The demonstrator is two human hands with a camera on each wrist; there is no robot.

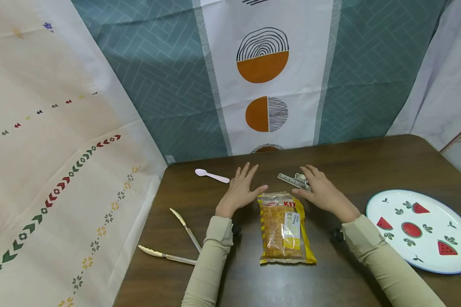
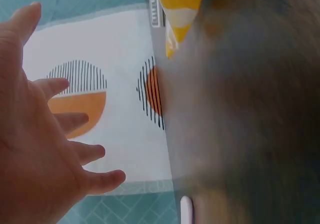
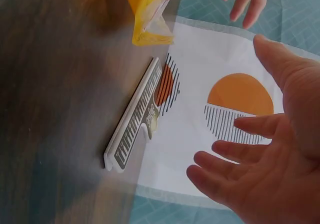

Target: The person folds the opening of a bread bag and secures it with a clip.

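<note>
A yellow and clear plastic bag of bread [image 1: 278,230] lies on the table, its printed top end toward the far side. My left hand [image 1: 241,192] hovers by the bag's upper left corner, fingers spread and holding nothing. Over the upper right corner is my right hand [image 1: 322,189], also spread, with nothing in it. Under its fingertips, in the head view, a bag clip [image 1: 295,181] with a piano-key pattern shows partly covered. The right wrist view shows this clip [image 3: 132,116] lying apart from the palm. Part of the bag [image 2: 181,14] appears at the top of the left wrist view.
A pale spoon [image 1: 212,175] lies at the far left of the brown table [image 1: 342,277]. Metal tongs [image 1: 176,256] lie spread beside the left forearm. At the right stands a large white oval plate [image 1: 399,251] with watermelon pictures. A patterned cloth [image 1: 223,85] hangs behind the table.
</note>
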